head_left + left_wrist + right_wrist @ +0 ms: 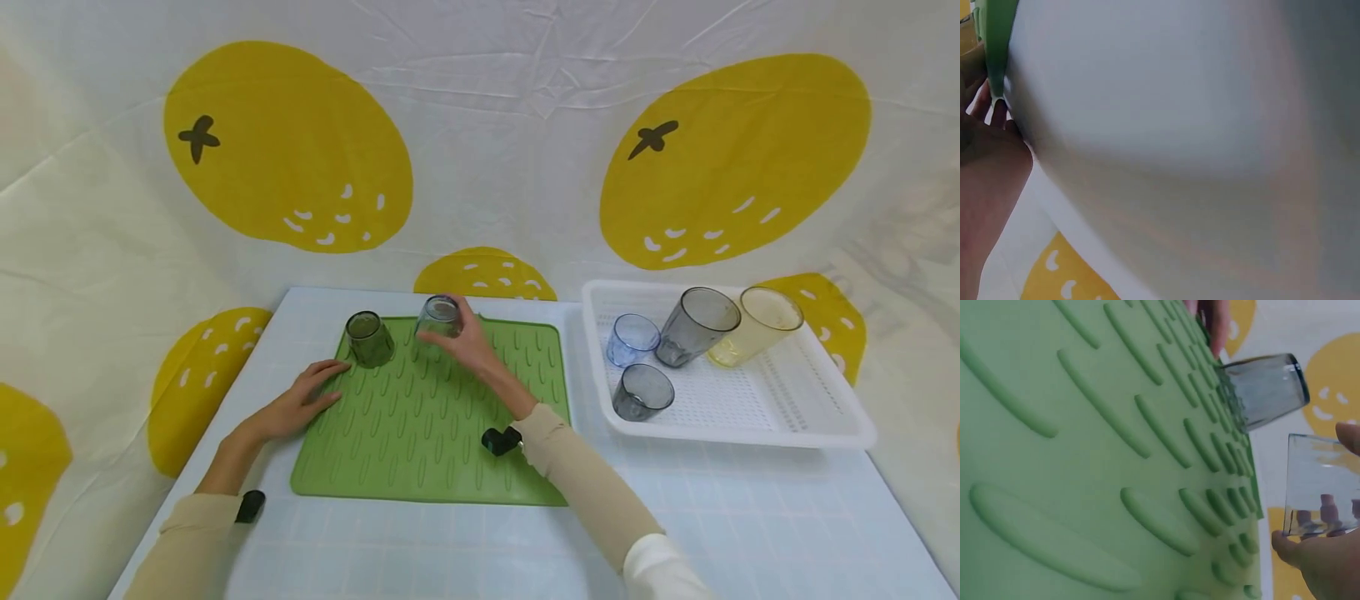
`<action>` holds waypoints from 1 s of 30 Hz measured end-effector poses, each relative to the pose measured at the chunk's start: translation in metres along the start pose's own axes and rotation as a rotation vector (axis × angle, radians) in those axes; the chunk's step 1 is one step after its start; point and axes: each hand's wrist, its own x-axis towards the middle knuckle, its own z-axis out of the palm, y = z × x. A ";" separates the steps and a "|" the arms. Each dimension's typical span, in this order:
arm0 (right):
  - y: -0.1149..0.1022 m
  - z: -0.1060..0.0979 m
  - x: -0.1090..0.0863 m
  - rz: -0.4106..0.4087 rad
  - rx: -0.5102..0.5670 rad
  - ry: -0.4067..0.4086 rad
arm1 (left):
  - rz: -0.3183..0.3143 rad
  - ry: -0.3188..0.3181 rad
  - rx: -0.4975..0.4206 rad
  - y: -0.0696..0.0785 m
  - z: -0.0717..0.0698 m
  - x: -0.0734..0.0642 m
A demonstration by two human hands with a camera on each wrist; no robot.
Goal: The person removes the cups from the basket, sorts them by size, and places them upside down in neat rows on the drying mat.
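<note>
My right hand (468, 340) grips a clear, faintly bluish glass (438, 317) over the back of the green ribbed mat (420, 450). Thumb and fingers lie on opposite sides of this glass (1313, 475), and the right wrist view shows a gap between it and the mat. A dark grey glass (370, 340) stands on the mat's back left corner. Nearest to that glass is my left hand (300, 402), which rests at the mat's left edge with relaxed fingers. The left wrist view shows only part of this hand (991, 150) beside the mat's edge.
On the right of the table stands a white plastic basket (817, 417). It holds a small blue glass (632, 340), a short grey glass (643, 393), a tall grey glass (693, 329) and a tall yellow glass (753, 329). A cloth (502, 167) with yellow fruit prints hangs behind.
</note>
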 end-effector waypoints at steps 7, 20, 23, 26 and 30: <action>0.013 0.006 0.003 -0.002 -0.022 -0.032 | -0.018 -0.018 -0.037 -0.004 0.002 -0.001; 0.020 0.017 0.001 -0.031 -0.071 -0.093 | -0.064 -0.025 -0.046 -0.004 0.002 0.000; 0.021 0.020 0.001 -0.040 -0.115 -0.102 | -0.072 -0.026 -0.057 -0.005 0.002 -0.001; 0.020 0.021 0.000 -0.051 -0.145 -0.112 | -0.078 -0.030 -0.073 -0.005 0.001 -0.001; 0.020 0.020 -0.001 -0.061 -0.139 -0.120 | -0.084 -0.032 -0.090 -0.004 0.001 -0.001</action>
